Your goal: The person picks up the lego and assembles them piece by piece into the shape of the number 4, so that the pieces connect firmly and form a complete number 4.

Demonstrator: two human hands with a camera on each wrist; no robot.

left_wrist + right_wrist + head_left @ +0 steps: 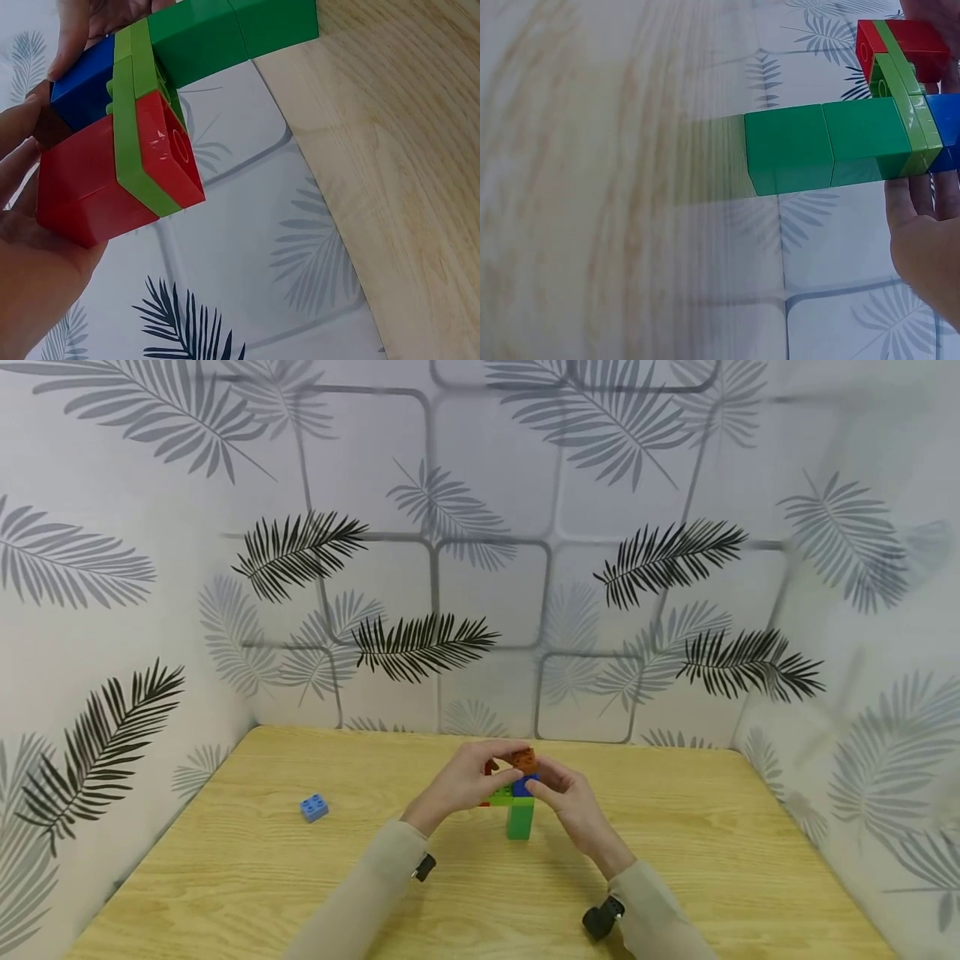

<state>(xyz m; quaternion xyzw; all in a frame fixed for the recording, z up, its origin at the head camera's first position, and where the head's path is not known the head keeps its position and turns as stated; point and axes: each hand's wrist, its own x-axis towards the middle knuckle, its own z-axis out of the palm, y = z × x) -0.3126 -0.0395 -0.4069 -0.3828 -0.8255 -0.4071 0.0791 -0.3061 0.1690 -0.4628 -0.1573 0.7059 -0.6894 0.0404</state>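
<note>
A toy-brick build stands on the table, with a column of two green bricks [519, 821] as its leg. Light green plates [129, 139] lie across the column's top and reach out to the left. On that overhang are a red brick [79, 180] above and another red brick [166, 146] below. A blue brick [522, 787] sits over the column, topped by an orange-brown brick [524, 761]. My left hand [465, 781] pinches the orange-brown brick between thumb and fingers, its palm beside the upper red brick. My right hand [581, 814] grips the blue brick, thumb in front, fingers behind.
A loose light blue brick [314, 807] with studs up lies on the left part of the wooden table [637, 810]. Leaf-patterned panels [487, 593] rise behind the table and at both sides. Dark wrist cameras are strapped over both sleeves.
</note>
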